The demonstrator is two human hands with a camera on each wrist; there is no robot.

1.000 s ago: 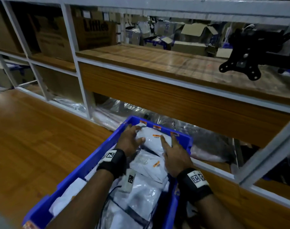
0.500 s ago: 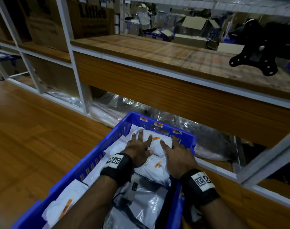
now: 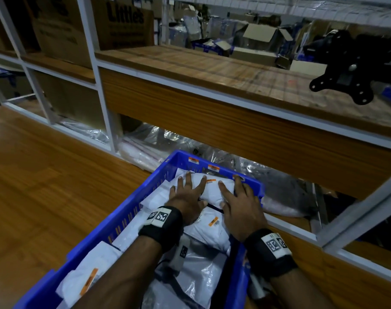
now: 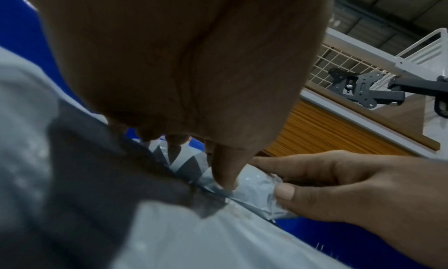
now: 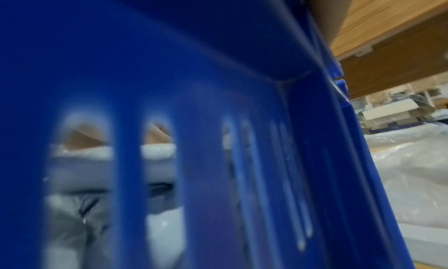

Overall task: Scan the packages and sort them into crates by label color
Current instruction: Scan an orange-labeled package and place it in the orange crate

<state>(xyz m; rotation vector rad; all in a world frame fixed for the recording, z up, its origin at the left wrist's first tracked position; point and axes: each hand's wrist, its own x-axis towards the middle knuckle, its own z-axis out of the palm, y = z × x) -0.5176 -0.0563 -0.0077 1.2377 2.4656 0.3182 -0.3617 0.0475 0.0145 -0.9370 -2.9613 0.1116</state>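
Both hands are inside the blue crate (image 3: 132, 210), at its end farthest from the person, laid on the same white package (image 3: 213, 189). The left hand (image 3: 186, 198) lies spread over the package's left part, fingers nearly straight and fanned, thumb pressed into its near edge. The right hand (image 3: 241, 205) lies over the right part, fingers extended toward the crate's far rim; in the left wrist view its thumb (image 4: 286, 193) and forefinger pinch the crumpled plastic of that package. An orange label (image 3: 211, 180) shows on the package between the two hands. Just under the wrists lies another white package (image 3: 209, 228) with an orange label, and more white packages fill the crate beneath the forearms. The crate rests on the wooden tabletop (image 3: 40, 197), its far end near clear plastic bags (image 3: 277, 181) under a shelf (image 3: 212, 70).
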